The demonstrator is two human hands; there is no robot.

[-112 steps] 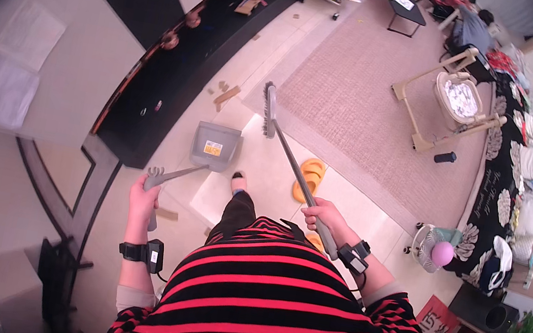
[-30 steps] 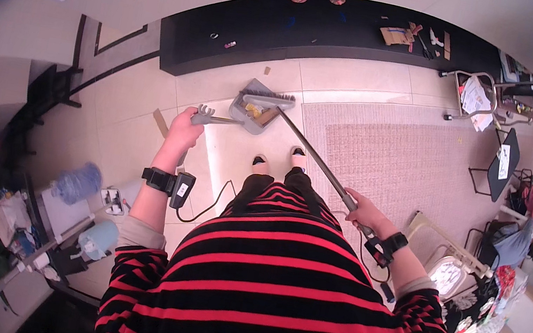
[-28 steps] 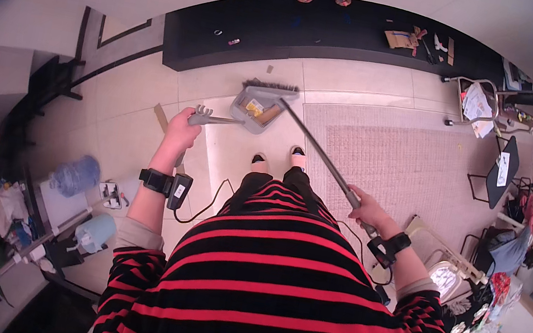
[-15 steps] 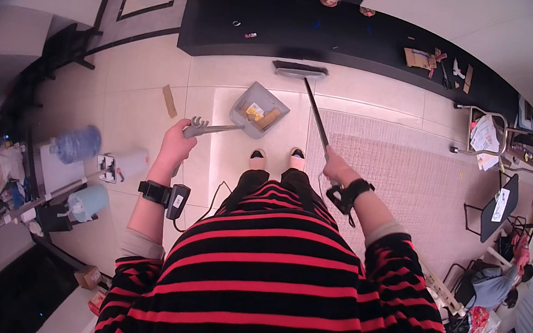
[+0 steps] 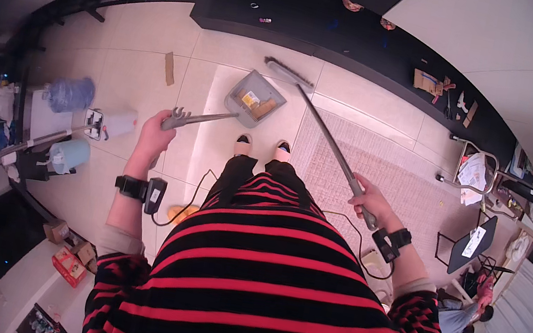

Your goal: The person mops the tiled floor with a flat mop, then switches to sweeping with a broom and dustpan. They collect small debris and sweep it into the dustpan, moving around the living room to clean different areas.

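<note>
My left hand [image 5: 157, 133] is wrapped round the grey handle of a long-handled dustpan [image 5: 235, 95]. Its pan lies on the tiles ahead of my feet, with brown cardboard scraps [image 5: 261, 108] and a yellow-and-white piece [image 5: 250, 99] inside. With closed fingers, my right hand [image 5: 372, 201] grips a broom [image 5: 325, 130] near the top of its pole. The broom's bristle head [image 5: 289, 72] is just beyond the pan's far right side, near the dark cabinet, apart from the pan. A strip of cardboard [image 5: 169, 69] lies on the floor left of the dustpan.
A long black low cabinet [image 5: 292, 21] runs along the far wall, with cardboard pieces [image 5: 428, 82] on its right part. To the right are a woven rug [image 5: 367, 159], a metal-framed rack [image 5: 476, 150] and a black chair [image 5: 472, 242]. Water jugs [image 5: 72, 94] stand at left.
My right hand has moved right and nearer to me along with the broom pole. The broom head has turned and shifted toward the pan. The whole view has also turned and shifted.
</note>
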